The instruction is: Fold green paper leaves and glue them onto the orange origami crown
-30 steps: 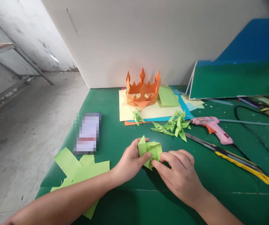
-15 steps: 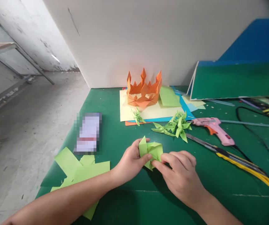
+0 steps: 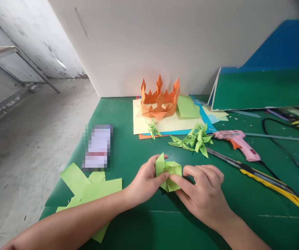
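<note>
- Lower centre: our left hand [image 3: 148,177] pinches folded green paper [image 3: 174,168].
- Our right hand [image 3: 205,189] pinches its lower-right edge, other fingers curled.
- Above centre: an orange paper crown [image 3: 159,114].

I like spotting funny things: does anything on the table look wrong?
Yes: the yellow cutter lies with its long blade bare, right by the green paper flowers. That seems odd, because it could cut someone.

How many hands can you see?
2: the left hand holds the left side of the folded green paper, and the right hand touches its lower right part. No other hands show.
</note>
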The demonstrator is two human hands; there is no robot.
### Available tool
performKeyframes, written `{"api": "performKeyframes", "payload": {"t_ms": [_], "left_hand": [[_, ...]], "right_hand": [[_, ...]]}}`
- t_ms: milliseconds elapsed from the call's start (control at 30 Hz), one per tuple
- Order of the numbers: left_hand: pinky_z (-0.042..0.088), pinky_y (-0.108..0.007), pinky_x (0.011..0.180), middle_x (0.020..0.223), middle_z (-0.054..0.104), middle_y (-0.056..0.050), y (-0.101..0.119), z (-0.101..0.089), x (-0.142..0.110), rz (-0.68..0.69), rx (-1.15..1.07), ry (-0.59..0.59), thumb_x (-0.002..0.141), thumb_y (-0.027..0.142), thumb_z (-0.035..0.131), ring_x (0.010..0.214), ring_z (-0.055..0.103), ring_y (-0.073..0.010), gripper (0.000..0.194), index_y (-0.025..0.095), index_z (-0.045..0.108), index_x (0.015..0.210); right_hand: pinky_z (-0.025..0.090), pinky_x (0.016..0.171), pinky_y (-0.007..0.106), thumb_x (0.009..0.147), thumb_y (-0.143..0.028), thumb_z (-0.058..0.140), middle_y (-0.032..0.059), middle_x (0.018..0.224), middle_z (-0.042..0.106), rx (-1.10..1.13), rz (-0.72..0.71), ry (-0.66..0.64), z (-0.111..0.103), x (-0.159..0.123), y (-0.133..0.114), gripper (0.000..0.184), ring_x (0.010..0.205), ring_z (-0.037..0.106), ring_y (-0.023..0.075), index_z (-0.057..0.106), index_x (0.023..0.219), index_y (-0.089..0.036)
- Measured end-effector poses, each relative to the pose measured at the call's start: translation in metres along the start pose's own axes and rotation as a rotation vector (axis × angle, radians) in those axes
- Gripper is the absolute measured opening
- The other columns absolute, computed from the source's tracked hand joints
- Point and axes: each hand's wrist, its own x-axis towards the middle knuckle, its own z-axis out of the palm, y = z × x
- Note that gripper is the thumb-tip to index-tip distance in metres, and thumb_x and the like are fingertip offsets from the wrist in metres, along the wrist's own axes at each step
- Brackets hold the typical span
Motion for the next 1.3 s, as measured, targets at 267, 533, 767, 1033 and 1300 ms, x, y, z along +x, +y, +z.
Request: {"api": "performKeyframes", "payload": {"t_ms": [267, 533, 767, 1033, 1300], "left_hand": [[0.046, -0.030, 0.076, 0.095, 0.064, -0.005, 0.003, 0.001, 0.002, -0.041, -0.161, -0.011, 0.078, 0.037, 0.072, 0.086, 0.059, -0.0183, 0.055, 0.017, 0.049, 0.124], [0.045, -0.026, 0.066, 0.082, 0.062, 0.000, 0.006, 0.007, 0.002, -0.049, -0.263, 0.008, 0.072, 0.038, 0.077, 0.072, 0.058, -0.0133, 0.063, 0.016, 0.048, 0.123], [0.049, -0.029, 0.076, 0.095, 0.068, -0.005, 0.004, 0.005, 0.004, 0.005, -0.242, 0.043, 0.075, 0.043, 0.074, 0.087, 0.063, -0.0184, 0.051, 0.017, 0.053, 0.114], [0.050, -0.029, 0.075, 0.087, 0.069, -0.003, 0.003, 0.004, 0.000, 0.046, -0.187, 0.084, 0.078, 0.043, 0.070, 0.081, 0.063, -0.0171, 0.032, 0.016, 0.061, 0.094], [0.048, -0.025, 0.072, 0.083, 0.064, 0.000, -0.001, 0.005, 0.001, 0.065, -0.279, 0.024, 0.071, 0.031, 0.079, 0.077, 0.059, -0.0133, 0.033, 0.016, 0.058, 0.090]], "right_hand": [[0.034, 0.089, 0.038, 0.081, -0.014, 0.068, 0.0015, 0.086, 0.059, 0.006, -0.026, 0.051, -0.001, 0.002, -0.002, 0.017, 0.092, 0.047, 0.0177, 0.067, 0.087, -0.029], [0.031, 0.091, 0.039, 0.082, -0.015, 0.065, 0.0017, 0.092, 0.062, -0.007, -0.024, -0.002, -0.004, 0.004, -0.003, 0.011, 0.095, 0.048, 0.0183, 0.064, 0.083, -0.026], [0.041, 0.086, 0.040, 0.086, -0.018, 0.060, 0.0059, 0.100, 0.055, 0.285, 0.133, -0.047, -0.003, -0.001, 0.008, 0.026, 0.097, 0.053, 0.0204, 0.055, 0.110, -0.026], [0.051, 0.072, 0.025, 0.091, -0.032, 0.054, 0.0027, 0.092, 0.059, 0.752, 0.469, -0.191, 0.009, -0.003, 0.006, 0.020, 0.084, 0.059, 0.0155, 0.050, 0.108, -0.023], [0.046, 0.066, 0.024, 0.093, -0.036, 0.051, -0.0006, 0.078, 0.054, 0.876, 0.550, -0.310, 0.007, 0.004, 0.004, 0.018, 0.073, 0.054, 0.0128, 0.055, 0.083, -0.022]]}}
